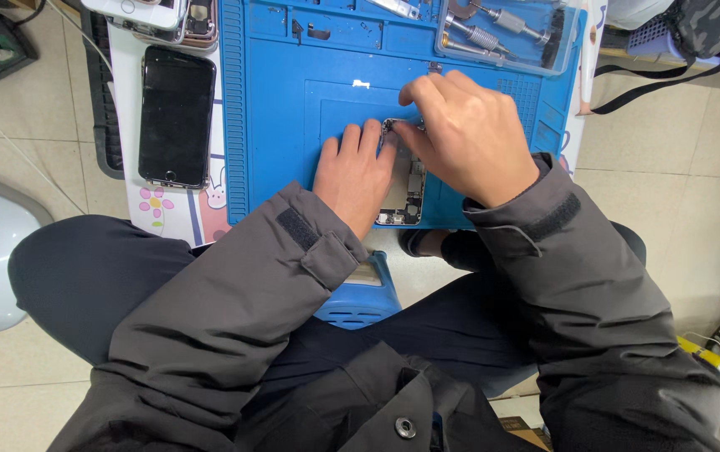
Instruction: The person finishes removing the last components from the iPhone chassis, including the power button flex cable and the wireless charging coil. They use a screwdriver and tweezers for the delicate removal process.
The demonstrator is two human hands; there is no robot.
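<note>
Opened phone [406,191]: an opened phone body is laid lengthwise near the front edge of the blue work mat [293,109], its inner parts turned up; most of it is covered by the two hands.
Left hand [358,172]: laid flat with fingers together on the phone's left side, so that the body is pressed to the mat; nothing is held in it.
Right hand [465,134]: curled over the phone's upper end, fingertips pinched narrow at the top edge; whether a small tool or part is gripped there cannot be told, since the fingers hide it.
Step in hand, as judged: fine work is being done at the top of the phone's interior.
Doing it well: the phone should be kept pinned steadily by the left hand, so that it is not slid over the mat.
Force: only light pressure is wanted at the pinch, since the exposed parts look delicate.
Risk: a small piece may be dropped and lost off the mat's front edge.
Nearby: a clear tray of metal tools [502,33] is set at the mat's far right; a dark phone [177,115] is laid screen-up well to the left, off the mat.
</note>
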